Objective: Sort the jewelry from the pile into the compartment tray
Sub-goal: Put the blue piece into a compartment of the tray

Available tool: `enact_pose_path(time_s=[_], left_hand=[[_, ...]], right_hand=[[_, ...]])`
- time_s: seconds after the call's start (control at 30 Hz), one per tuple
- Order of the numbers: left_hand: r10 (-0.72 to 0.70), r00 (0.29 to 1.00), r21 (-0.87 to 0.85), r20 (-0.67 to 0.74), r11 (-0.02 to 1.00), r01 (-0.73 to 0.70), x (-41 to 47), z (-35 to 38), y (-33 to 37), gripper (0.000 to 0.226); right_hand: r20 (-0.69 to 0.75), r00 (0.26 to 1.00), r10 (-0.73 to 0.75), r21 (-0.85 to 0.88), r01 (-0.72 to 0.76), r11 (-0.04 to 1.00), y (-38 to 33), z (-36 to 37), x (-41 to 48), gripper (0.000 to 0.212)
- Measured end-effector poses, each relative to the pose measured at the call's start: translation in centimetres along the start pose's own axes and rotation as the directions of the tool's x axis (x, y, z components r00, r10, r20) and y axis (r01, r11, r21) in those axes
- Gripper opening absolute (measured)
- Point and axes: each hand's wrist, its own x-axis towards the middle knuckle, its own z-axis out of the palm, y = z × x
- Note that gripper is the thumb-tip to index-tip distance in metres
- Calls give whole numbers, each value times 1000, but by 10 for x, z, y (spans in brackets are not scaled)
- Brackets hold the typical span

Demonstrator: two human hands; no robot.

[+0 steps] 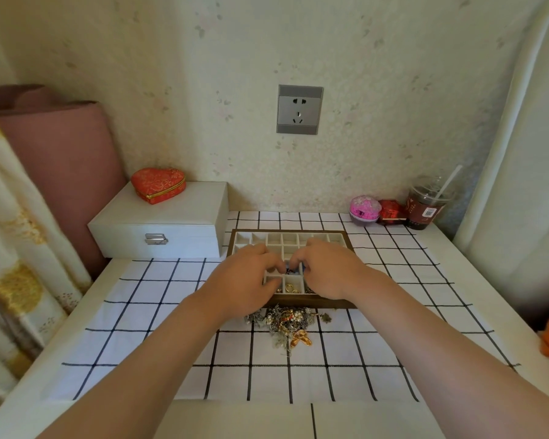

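Your left hand and right hand, fingers curled, pinch a small blue piece over the compartment tray; lower it squarely into one cell before releasing.

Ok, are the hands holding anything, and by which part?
The left hand and right hand seem to pinch a small blue jewelry piece between them over the compartment tray; which part they grip is hidden.

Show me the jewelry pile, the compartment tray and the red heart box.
jewelry pile [287, 321]: head view, middle of heap.
compartment tray [314, 303]: head view, near wooden wall.
red heart box [157, 182]: head view, its lid.
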Motion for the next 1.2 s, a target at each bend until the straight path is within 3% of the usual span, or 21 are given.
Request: enact_pose_path(time_s=[0.13,0.3,0.47,0.63,0.8,1.0,1.2], left_hand=[[28,999,-58,22,998,-27,-18,-7,9,15],[46,995,-33,89,999,-44,-38,-4,17,24],[80,985,6,155,997,-82,-47,-6,25,26],[26,982,-2,187,1000,-26,-47,-12,23,18],[-56,984,-139,170,987,80,-43,-17,18,18],[-193,973,-416,123,881,227,-31,-22,19,14],[-339,935,-697,103,646,311,-15,-29,30,16]], right_hand=[[-95,992,-83,33,86,996,-7,-5,-20,23],[-7,995,-96,70,96,993,-14,-6,-48,15],[29,994,-103,-11,103,995,-19,-4,-60,18],[41,992,-117,-83,120,989,-24,1,-60,26],[56,995,-77,17,76,997,-21,-5,-55,16],[-3,1000,-13,373,13,928,-7,-21,-46,13],[-254,967,35,465,90,881,-15,-23,-39,15]])
